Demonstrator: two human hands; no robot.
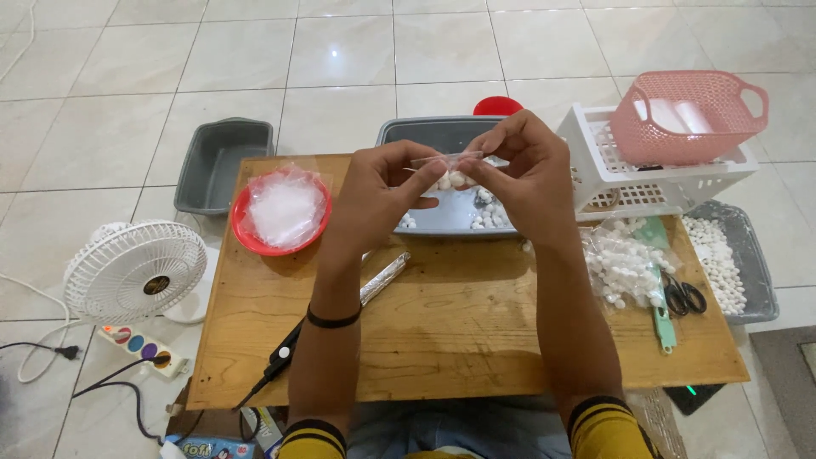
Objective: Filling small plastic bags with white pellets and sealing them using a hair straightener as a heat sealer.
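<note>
Above the wooden table (476, 340), both hands meet at a small clear bag (449, 163) w/ white pellets inside. The left hand (380, 197) and right hand (520, 174) each pinch the top edge of the bag, fingers closed on the plastic. The lower part of the bag is hard to see, bc the fingers cover it and the clear film blends w/ the grey tray (450, 217) behind. This tray is mostly hidden by the hands; some loose white pellets lie in it.

At left is a red bowl (255, 240) w/ clear bags. A foil-wrapped tool (384, 278) w/ black handle lies partly under the left forearm. At right lies a clear bag of white pellets (625, 263), next to scissors (685, 297). A pink basket (690, 115) sits on a white basket (608, 170). On the floor stand an empty grey tub (223, 161), a white fan (136, 270), and a grey tub of pellets (748, 255), cut partly by the table edge.
</note>
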